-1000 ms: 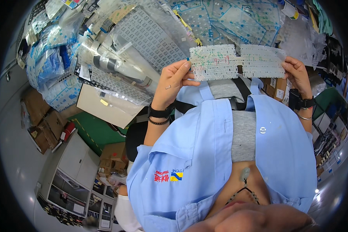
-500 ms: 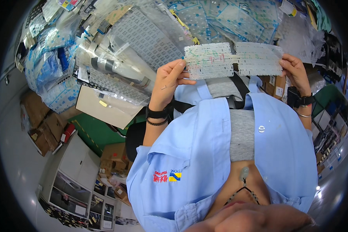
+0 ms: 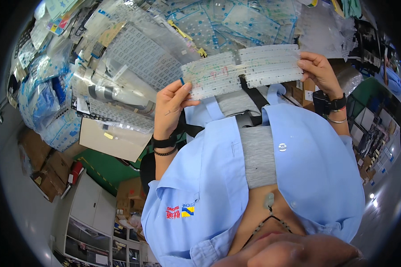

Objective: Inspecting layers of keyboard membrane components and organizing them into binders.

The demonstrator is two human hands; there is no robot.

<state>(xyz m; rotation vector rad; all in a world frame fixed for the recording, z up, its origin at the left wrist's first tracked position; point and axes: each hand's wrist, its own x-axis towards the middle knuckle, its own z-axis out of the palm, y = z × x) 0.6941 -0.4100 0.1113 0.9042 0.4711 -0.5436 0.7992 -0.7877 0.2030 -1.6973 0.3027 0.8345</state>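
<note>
Both hands, left hand (image 3: 170, 107) and right hand (image 3: 318, 73), pinch the ends of the white keyboard membrane sheet (image 3: 243, 69), held taut above the blue shirt (image 3: 254, 178); keeping it flat seems wise.

A long white membrane sheet (image 3: 243, 70) with rows of printed key outlines is held stretched between both hands, roughly level, slightly bowed. Left hand (image 3: 170, 109) is clamped on the sheet's left end, thumb on the facing side; a black band is worn at that wrist. Right hand (image 3: 318, 73) is pinched on the right end; a black watch (image 3: 329, 103) and a thin bracelet are seen on that wrist. A light blue shirt (image 3: 307, 178) over a grey top fills the lower centre. Bagged clear sheets (image 3: 138, 53) are piled behind, cardboard boxes (image 3: 42, 164) at left.
</note>
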